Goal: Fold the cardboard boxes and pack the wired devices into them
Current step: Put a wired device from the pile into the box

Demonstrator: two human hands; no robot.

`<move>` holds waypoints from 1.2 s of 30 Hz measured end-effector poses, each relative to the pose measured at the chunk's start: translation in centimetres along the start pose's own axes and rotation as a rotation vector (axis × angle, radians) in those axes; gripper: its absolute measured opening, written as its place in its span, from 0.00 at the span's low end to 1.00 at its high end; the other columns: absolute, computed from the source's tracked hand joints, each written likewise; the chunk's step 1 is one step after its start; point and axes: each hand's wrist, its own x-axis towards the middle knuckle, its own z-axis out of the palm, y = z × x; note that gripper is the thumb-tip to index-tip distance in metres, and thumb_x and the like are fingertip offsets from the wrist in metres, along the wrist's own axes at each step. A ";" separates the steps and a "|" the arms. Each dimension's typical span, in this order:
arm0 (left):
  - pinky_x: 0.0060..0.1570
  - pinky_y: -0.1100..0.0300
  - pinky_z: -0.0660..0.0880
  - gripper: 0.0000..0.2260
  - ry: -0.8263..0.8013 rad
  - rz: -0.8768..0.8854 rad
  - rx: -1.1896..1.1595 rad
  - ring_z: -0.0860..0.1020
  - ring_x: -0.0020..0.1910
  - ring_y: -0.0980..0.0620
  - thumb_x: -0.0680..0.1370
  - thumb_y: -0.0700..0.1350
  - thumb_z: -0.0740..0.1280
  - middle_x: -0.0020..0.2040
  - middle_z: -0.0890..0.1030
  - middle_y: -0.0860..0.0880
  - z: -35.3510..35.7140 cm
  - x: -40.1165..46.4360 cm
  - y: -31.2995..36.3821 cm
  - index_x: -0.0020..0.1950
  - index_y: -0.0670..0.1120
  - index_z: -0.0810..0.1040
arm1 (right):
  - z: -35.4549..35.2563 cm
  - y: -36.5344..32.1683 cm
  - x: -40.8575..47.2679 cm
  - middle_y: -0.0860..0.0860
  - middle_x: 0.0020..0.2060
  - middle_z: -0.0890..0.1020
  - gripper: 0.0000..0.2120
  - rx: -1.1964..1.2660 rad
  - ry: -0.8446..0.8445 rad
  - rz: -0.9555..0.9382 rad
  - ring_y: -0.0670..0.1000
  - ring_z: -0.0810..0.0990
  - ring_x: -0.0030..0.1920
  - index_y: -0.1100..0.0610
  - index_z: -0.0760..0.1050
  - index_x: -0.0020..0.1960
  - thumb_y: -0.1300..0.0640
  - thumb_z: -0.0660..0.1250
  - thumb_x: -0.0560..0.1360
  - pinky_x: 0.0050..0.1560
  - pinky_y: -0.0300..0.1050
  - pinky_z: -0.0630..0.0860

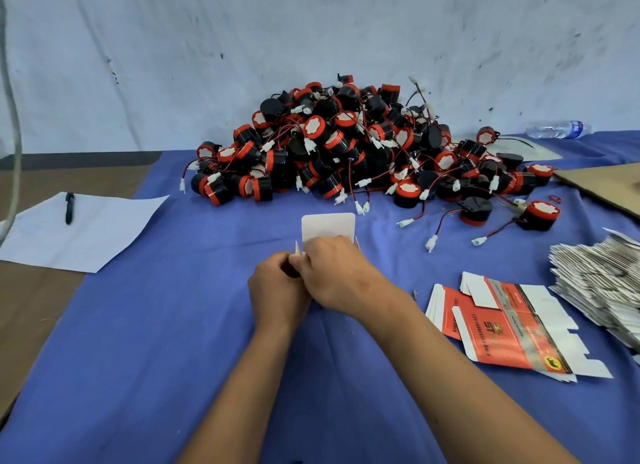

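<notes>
On the blue cloth [138, 342], near side: a broad bare stretch around both forearms; the cloth's left edge gives way to a brown table surface [31, 301]. Centre: one small cardboard box [327, 229], white flap upright, held between both hands; left hand [277, 290] with fingers curled, pinching the box's left side flap; right hand [337, 275] curled over the box's top from the right (fingertips hidden, so their exact hold cannot be told); the hands touch. Beyond the box: a large heap of wired devices [346, 148], black and red, loose leads and white plugs trailing toward the hands. Right: flat printed box blanks [502, 325]; a thick stack of further blanks [595, 283]; a cardboard sheet [602, 186]; a water bottle [557, 130]. Left: paper sheet [86, 231] with a pen [69, 207].
</notes>
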 end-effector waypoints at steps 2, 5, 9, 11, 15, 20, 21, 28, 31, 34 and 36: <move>0.27 0.59 0.62 0.07 0.000 -0.037 -0.009 0.67 0.27 0.56 0.69 0.48 0.65 0.25 0.74 0.56 0.0 0.0 0.0 0.31 0.49 0.72 | 0.0 0.5 -0.4 0.56 0.48 0.76 0.20 -0.019 -0.063 -0.041 0.60 0.68 0.56 0.55 0.78 0.42 0.52 0.54 0.86 0.59 0.50 0.64; 0.28 0.69 0.67 0.05 -0.013 -0.054 -0.027 0.78 0.37 0.62 0.74 0.42 0.72 0.38 0.82 0.58 0.2 0.1 -0.2 0.42 0.51 0.81 | 0.1 1.3 -0.7 0.57 0.59 0.70 0.22 0.044 -0.059 0.006 0.59 0.63 0.62 0.58 0.82 0.53 0.49 0.53 0.86 0.69 0.51 0.63; 0.27 0.72 0.69 0.08 -0.030 -0.008 -0.092 0.78 0.32 0.64 0.75 0.39 0.71 0.37 0.82 0.53 0.5 0.0 -0.4 0.39 0.51 0.78 | 0.0 1.1 -0.2 0.58 0.52 0.80 0.17 0.061 0.028 0.001 0.58 0.73 0.58 0.58 0.78 0.43 0.52 0.58 0.85 0.60 0.50 0.71; 0.37 0.60 0.80 0.05 -0.062 -0.023 -0.127 0.82 0.39 0.60 0.74 0.39 0.72 0.41 0.85 0.50 0.4 0.2 -0.6 0.42 0.49 0.81 | -0.5 1.6 0.0 0.56 0.42 0.83 0.14 0.214 0.064 -0.029 0.56 0.79 0.47 0.60 0.80 0.40 0.57 0.64 0.82 0.45 0.47 0.74; 0.46 0.55 0.80 0.06 -0.094 -0.020 -0.125 0.83 0.47 0.56 0.73 0.47 0.78 0.44 0.86 0.54 0.1 0.5 -0.9 0.46 0.49 0.84 | -2.1 3.2 -0.2 0.48 0.39 0.86 0.04 0.373 0.095 -0.061 0.44 0.82 0.42 0.54 0.86 0.44 0.61 0.74 0.75 0.42 0.37 0.78; 0.41 0.55 0.79 0.06 -0.154 0.011 -0.138 0.83 0.44 0.53 0.75 0.46 0.77 0.44 0.86 0.51 -0.3 0.5 -0.8 0.47 0.46 0.83 | -1.3 3.1 0.4 0.50 0.40 0.86 0.03 0.290 0.169 -0.042 0.49 0.84 0.44 0.54 0.87 0.42 0.61 0.77 0.72 0.48 0.50 0.82; 0.38 0.58 0.77 0.05 -0.200 0.006 -0.158 0.81 0.40 0.55 0.75 0.44 0.76 0.43 0.85 0.50 -0.6 0.6 -0.8 0.48 0.47 0.82 | -1.1 2.7 0.4 0.51 0.40 0.86 0.03 0.263 0.181 -0.045 0.50 0.83 0.44 0.55 0.87 0.41 0.62 0.76 0.72 0.47 0.51 0.82; 0.33 0.64 0.74 0.15 -0.506 0.001 -0.292 0.79 0.37 0.53 0.73 0.37 0.78 0.52 0.85 0.49 -2.5 1.1 -0.9 0.56 0.45 0.81 | -0.5 1.8 0.2 0.50 0.31 0.82 0.13 0.174 0.205 -0.010 0.55 0.81 0.37 0.51 0.78 0.30 0.67 0.68 0.68 0.35 0.51 0.80; 0.33 0.63 0.75 0.18 -0.501 0.013 -0.282 0.78 0.37 0.51 0.66 0.39 0.79 0.44 0.84 0.52 -2.1 1.0 -1.0 0.53 0.45 0.80 | -0.5 1.3 -0.2 0.54 0.33 0.81 0.11 0.113 0.181 -0.051 0.58 0.80 0.37 0.54 0.78 0.32 0.67 0.67 0.69 0.35 0.51 0.78; 0.32 0.60 0.74 0.15 -0.459 0.016 -0.263 0.77 0.37 0.49 0.65 0.42 0.74 0.42 0.83 0.48 -1.8 1.0 -1.3 0.50 0.46 0.78 | -0.3 1.3 -0.4 0.55 0.32 0.78 0.12 0.010 0.115 -0.125 0.58 0.77 0.37 0.57 0.76 0.33 0.67 0.66 0.73 0.37 0.52 0.76; 0.33 0.59 0.75 0.16 -0.478 0.032 -0.257 0.77 0.37 0.48 0.65 0.43 0.75 0.45 0.84 0.45 -1.7 1.0 -1.3 0.52 0.46 0.79 | -0.4 1.8 -0.4 0.55 0.33 0.78 0.13 0.002 0.101 -0.131 0.58 0.78 0.38 0.55 0.75 0.32 0.67 0.65 0.73 0.37 0.52 0.78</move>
